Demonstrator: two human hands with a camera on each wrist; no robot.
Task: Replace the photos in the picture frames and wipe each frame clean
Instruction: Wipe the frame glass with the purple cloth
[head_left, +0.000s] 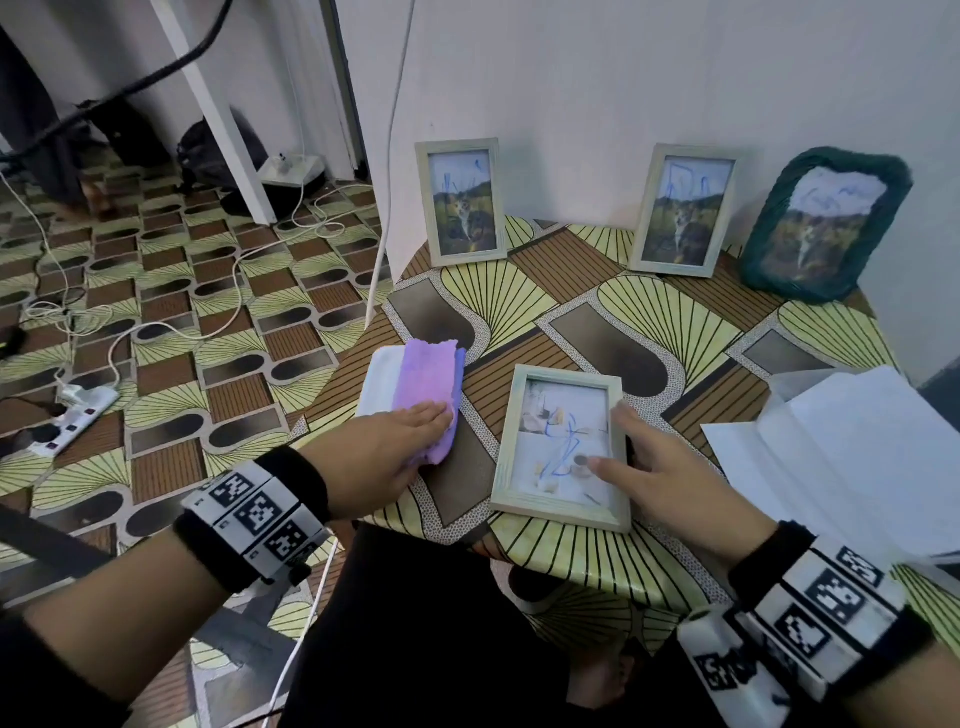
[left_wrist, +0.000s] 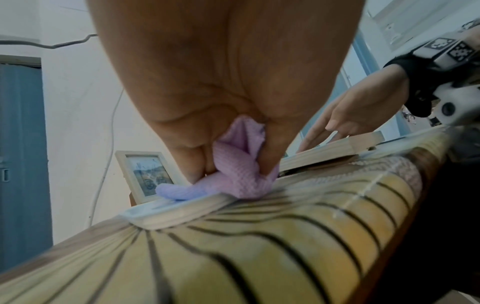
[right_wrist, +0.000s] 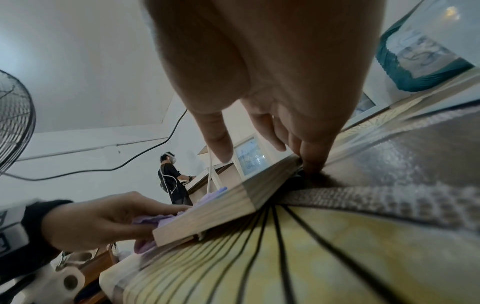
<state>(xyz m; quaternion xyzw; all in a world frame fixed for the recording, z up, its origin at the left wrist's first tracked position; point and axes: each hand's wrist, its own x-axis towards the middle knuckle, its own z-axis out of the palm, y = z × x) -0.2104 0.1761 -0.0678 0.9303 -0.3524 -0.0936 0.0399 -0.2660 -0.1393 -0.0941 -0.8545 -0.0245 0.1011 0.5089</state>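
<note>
Four picture frames: three pale wooden frames (head_left: 562, 446) (head_left: 461, 201) (head_left: 680, 210) and one teal-wrapped frame (head_left: 824, 225). One purple cloth (head_left: 428, 391), perhaps two white paper sheets (head_left: 852, 457).

No legible text, brand or number was found. Wristbands (head_left: 826, 597) carried only black-and-white square marker codes; frame glass (head_left: 563, 441) bore unreadable blue scribbles.

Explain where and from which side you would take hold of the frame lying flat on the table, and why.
Grip the flat frame by its long wooden side rails, coming from above with thumb on one rail and fingers on the other. It lies face up on the table, so the marked glass is best left untouched. The right hand already rests at its right rail; a small gap under that edge might admit fingertips.
</note>
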